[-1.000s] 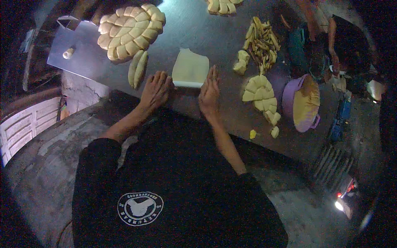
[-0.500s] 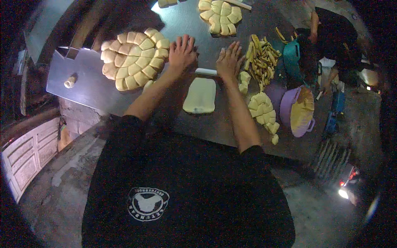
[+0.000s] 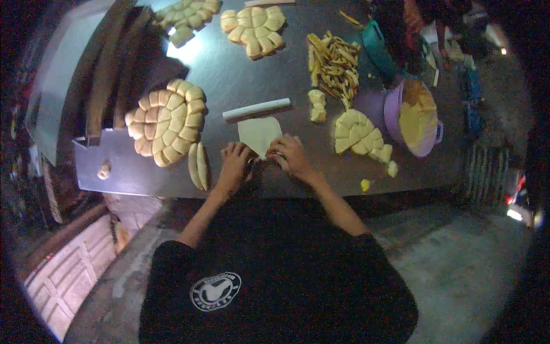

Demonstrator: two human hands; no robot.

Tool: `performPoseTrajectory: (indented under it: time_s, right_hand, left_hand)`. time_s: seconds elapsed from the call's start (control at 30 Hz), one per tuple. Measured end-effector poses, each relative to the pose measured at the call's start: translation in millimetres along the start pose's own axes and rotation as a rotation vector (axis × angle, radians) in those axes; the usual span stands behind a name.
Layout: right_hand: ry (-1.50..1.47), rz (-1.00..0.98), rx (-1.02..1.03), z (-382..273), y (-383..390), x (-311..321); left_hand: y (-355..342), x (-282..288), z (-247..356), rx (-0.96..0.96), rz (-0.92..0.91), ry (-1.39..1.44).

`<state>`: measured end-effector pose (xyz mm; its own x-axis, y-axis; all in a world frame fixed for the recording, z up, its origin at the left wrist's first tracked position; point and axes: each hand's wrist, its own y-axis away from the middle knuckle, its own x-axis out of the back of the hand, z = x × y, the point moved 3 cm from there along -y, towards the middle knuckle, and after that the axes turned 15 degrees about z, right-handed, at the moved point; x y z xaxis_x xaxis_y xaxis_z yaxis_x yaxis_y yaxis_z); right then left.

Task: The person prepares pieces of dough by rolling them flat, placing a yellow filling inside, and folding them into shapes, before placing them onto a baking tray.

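Note:
My left hand [image 3: 239, 155] and my right hand [image 3: 283, 153] meet the near edge of a pale, flattened dough sheet [image 3: 259, 133] on the metal table, fingers curled and pinched on that edge. A white rolling pin [image 3: 256, 109] lies just beyond the sheet, out of my grip. Two long dough rolls [image 3: 197, 166] are beside my left hand, next to a large cluster of cut dough pieces [image 3: 166, 121]. A smaller group of cut dough [image 3: 358, 135] and a small dough strip [image 3: 318, 106] lie to the right.
A heap of yellow-brown sticks [image 3: 333, 69], a purple tub [image 3: 392, 117] and a teal container [image 3: 375, 46] are on the right. More cut dough [image 3: 252, 28] is at the back. The metal table [image 3: 132, 183] has its near edge before me. Part of another person [image 3: 415, 17] shows at upper right.
My hands left the rolling pin beyond the sheet, were spread at the far side half a second ago, and have come back to the sheet's near edge with fingers curled. The view has shifted.

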<state>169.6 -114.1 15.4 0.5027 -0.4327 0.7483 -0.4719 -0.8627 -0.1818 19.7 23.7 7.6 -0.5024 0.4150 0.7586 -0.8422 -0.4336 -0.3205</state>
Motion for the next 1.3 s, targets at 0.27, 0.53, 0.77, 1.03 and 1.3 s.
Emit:
performPoseTrajectory:
  time_s: [0.27,0.53,0.77,1.03,1.3]
  right_hand:
    - [-0.099,0.075,0.147,-36,38,1]
    - [0.123,0.281,0.171,-10,-61,5]
    - [0.128,0.028,0.233,-8,36,17]
    - [0.242,0.208,0.066,23,-95,0]
    - [0.17,0.013,0.235,17,-100,2]
  left_hand:
    - [47,-22,41,0.005,-0.011,-0.101]
    - [-26,-34,-3,0.069,0.17,-0.233]
    - [49,-5,64,0.121,-0.09,-0.281]
    - [-72,-24,-13,0.155,0.277,-0.189]
    - [-73,-18,-42,0.165,0.141,-0.07]
